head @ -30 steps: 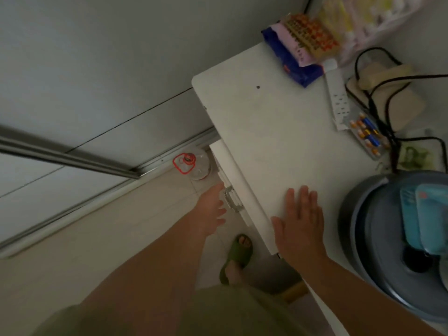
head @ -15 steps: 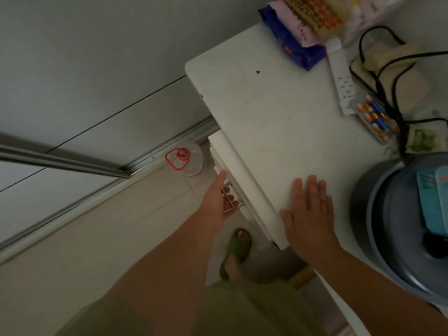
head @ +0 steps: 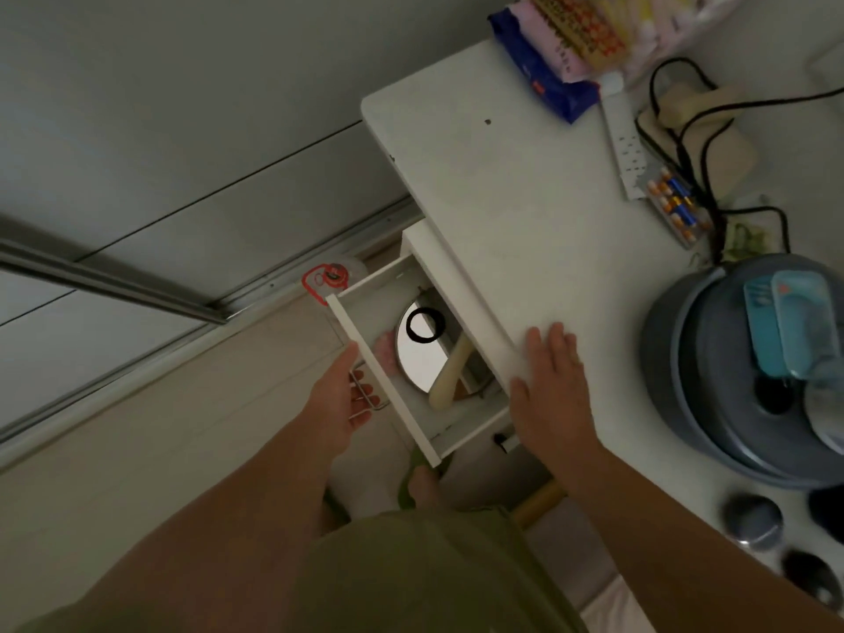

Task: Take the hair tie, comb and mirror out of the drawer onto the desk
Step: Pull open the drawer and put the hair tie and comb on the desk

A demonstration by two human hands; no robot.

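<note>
The white drawer stands pulled out from under the white desk. My left hand grips the metal handle on its front. Inside lies a round mirror with a black hair tie resting on it. A cream comb handle lies slanted over the mirror's right side; its far end is hidden under the desk edge. My right hand lies flat on the desk's front edge, fingers spread, holding nothing.
On the desk's far side lie snack packets, a power strip with black cables, and a pack of batteries. A grey round appliance stands at the right. A red-lidded container sits on the floor beside the drawer.
My left hand took hold of the handle and pulled the drawer out, exposing the mirror, hair tie and comb. My right hand stayed flat on the desk.
</note>
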